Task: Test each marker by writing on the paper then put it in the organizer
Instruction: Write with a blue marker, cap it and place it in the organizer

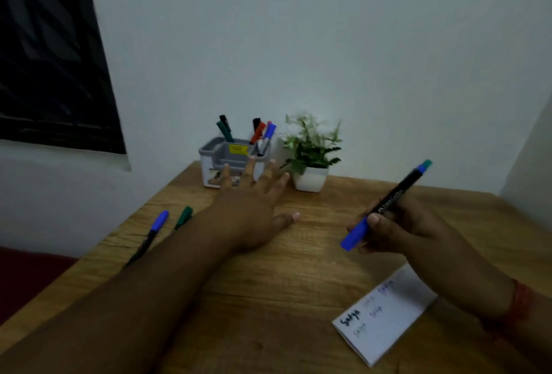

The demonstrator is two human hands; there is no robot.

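While the right hand (385, 224) grips a blue-capped marker (385, 206) with curled fingers and thumb, cap end pointing down and to the left, the left hand (254, 203) stretches forward over the wooden table (268, 284) with fingers straight and spread wide, holding nothing. Its fingertips lie in front of the grey and white organizer (231, 155), which stands at the far edge of the table against the wall; whether they touch it cannot be told. Several markers stand upright in the organizer, with green, black, red and blue caps showing. Just to its right sits a small potted plant (310, 152) in a white pot. Two more markers lie on the table to the left of the left forearm: a blue-capped one (149, 236) and, just beside it, a green-capped one (183, 217) partly hidden by the arm. The paper (385, 317) lies near the table's front right, under the right forearm, with several handwritten words in dark and faint ink. A red band (521, 302) circles the right wrist.
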